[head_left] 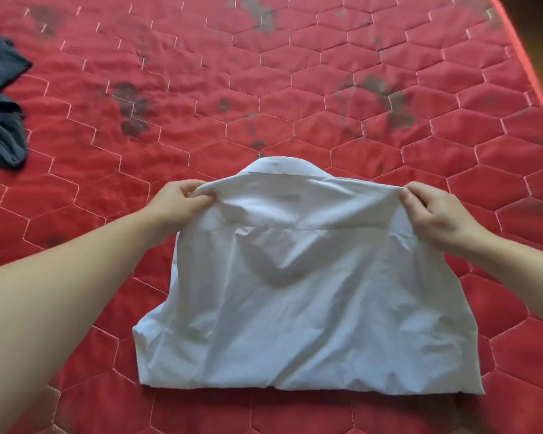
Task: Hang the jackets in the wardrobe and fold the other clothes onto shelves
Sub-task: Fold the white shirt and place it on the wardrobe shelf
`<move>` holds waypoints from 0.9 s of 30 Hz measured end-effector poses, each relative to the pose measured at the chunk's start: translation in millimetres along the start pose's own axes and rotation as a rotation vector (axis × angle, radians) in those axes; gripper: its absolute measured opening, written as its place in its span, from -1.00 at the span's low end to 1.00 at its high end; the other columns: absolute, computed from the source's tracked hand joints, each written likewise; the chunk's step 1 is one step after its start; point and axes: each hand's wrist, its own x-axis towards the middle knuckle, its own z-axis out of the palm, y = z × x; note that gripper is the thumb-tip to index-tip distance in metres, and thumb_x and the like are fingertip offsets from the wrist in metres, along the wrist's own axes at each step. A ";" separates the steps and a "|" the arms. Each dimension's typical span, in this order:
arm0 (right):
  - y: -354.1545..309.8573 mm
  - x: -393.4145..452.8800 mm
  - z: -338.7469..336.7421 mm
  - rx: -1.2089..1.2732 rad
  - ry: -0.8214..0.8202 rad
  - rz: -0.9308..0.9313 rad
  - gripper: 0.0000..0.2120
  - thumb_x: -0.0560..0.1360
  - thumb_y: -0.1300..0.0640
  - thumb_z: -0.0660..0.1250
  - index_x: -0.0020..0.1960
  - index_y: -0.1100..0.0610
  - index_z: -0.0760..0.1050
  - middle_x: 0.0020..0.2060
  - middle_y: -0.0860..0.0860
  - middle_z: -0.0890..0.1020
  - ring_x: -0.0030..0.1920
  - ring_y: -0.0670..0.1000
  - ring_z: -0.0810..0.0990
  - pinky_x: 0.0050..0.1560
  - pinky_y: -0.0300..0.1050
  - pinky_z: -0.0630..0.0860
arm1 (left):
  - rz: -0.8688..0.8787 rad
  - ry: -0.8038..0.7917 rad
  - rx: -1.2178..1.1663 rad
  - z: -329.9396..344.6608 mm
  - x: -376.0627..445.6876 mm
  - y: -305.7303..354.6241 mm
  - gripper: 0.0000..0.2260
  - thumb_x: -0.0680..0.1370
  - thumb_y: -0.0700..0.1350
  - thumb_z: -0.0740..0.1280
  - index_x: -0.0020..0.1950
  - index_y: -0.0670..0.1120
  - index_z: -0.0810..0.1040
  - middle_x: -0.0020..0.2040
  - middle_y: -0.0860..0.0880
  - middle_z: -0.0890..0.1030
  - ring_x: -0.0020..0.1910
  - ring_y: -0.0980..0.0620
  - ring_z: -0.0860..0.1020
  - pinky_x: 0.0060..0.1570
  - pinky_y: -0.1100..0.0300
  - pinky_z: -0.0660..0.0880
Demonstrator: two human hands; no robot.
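A white collared shirt (pixel 298 296) lies partly folded on the red quilted mattress (pixel 264 89), its collar pointing away from me. My left hand (pixel 177 202) pinches the upper left corner of the folded cloth. My right hand (pixel 433 211) pinches the upper right corner. Both corners are lifted a little off the layer below, and the near edge of the shirt rests flat on the mattress.
A dark blue-grey garment (pixel 0 108) lies crumpled at the left edge of the mattress. The mattress has dark stains across its far half. Its right edge (pixel 527 57) runs diagonally at the upper right, with dark floor beyond.
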 end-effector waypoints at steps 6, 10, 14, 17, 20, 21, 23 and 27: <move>19.5 30.2 31.0 -0.111 -0.050 0.115 -0.79 0.60 0.12 0.19 -0.15 0.17 0.45 -0.31 0.03 0.51 -0.15 0.15 0.50 -0.18 -0.04 0.26 | -0.007 0.159 0.379 21.8 37.3 -27.7 -0.83 0.51 -0.16 0.36 0.02 0.09 0.59 -0.03 -0.02 0.61 0.00 -0.10 0.57 -0.05 0.10 0.43; 5.8 16.7 73.8 -0.352 0.148 0.066 -0.55 0.49 0.03 0.17 0.33 0.15 0.42 0.30 0.20 0.45 0.28 0.25 0.42 0.26 0.19 0.32 | 0.265 0.379 0.845 62.2 29.5 -45.2 -0.58 0.51 0.04 0.31 0.37 0.08 0.43 0.38 -0.09 0.40 0.37 -0.19 0.33 0.32 -0.17 0.19; -37.9 -1.6 133.6 -0.416 -0.006 -0.191 -0.43 0.50 -0.14 0.06 0.42 0.09 0.39 0.47 0.18 0.33 0.46 0.23 0.30 0.40 0.20 0.09 | 0.351 0.134 0.955 120.3 18.5 -46.1 -0.41 0.50 0.28 -0.05 0.52 0.19 0.24 0.58 -0.01 0.17 0.57 -0.11 0.04 0.43 -0.09 -0.27; -26.6 2.0 141.7 -0.430 -0.077 -0.140 -0.34 0.51 -0.28 -0.02 0.51 -0.01 0.26 0.54 0.10 0.20 0.53 0.16 0.16 0.47 0.15 -0.07 | 0.260 0.099 0.994 119.0 29.1 -59.6 -0.31 0.43 0.38 -0.22 0.56 0.24 0.04 0.61 0.04 0.01 0.58 -0.07 -0.12 0.44 -0.12 -0.30; 7.3 1.9 128.4 -0.463 -0.074 -0.112 -0.30 0.50 -0.35 -0.05 0.55 -0.05 0.17 0.56 0.06 0.13 0.55 0.11 0.08 0.49 0.10 -0.11 | 0.307 0.154 1.009 95.0 36.2 -80.3 -0.33 0.48 0.38 -0.16 0.57 0.20 0.07 0.60 0.04 0.04 0.58 -0.07 -0.06 0.48 -0.16 -0.18; 17.3 0.4 123.3 -0.472 -0.059 -0.098 -0.30 0.50 -0.34 -0.06 0.54 -0.04 0.18 0.56 0.06 0.14 0.55 0.11 0.09 0.49 0.10 -0.09 | 0.307 0.169 1.012 87.5 36.4 -84.5 -0.34 0.49 0.37 -0.14 0.57 0.19 0.08 0.60 0.03 0.06 0.58 -0.08 -0.03 0.49 -0.17 -0.15; 31.8 -2.7 114.8 -0.493 -0.021 -0.051 -0.32 0.52 -0.31 -0.07 0.53 0.00 0.21 0.55 0.08 0.17 0.54 0.13 0.14 0.49 0.09 -0.07 | 0.246 0.183 1.011 78.3 36.8 -91.5 -0.32 0.48 0.38 -0.16 0.58 0.17 0.05 0.61 0.02 0.02 0.58 -0.08 -0.07 0.49 -0.15 -0.19; 15.9 -3.5 122.6 -0.427 0.050 0.031 -0.32 0.51 -0.29 -0.07 0.55 -0.01 0.17 0.57 0.08 0.10 0.55 0.14 0.08 0.49 0.14 -0.12 | 0.302 0.214 0.988 88.5 33.5 -81.9 -0.33 0.50 0.37 -0.16 0.58 0.16 0.02 0.61 -0.05 -0.04 0.57 -0.08 -0.14 0.46 -0.11 -0.29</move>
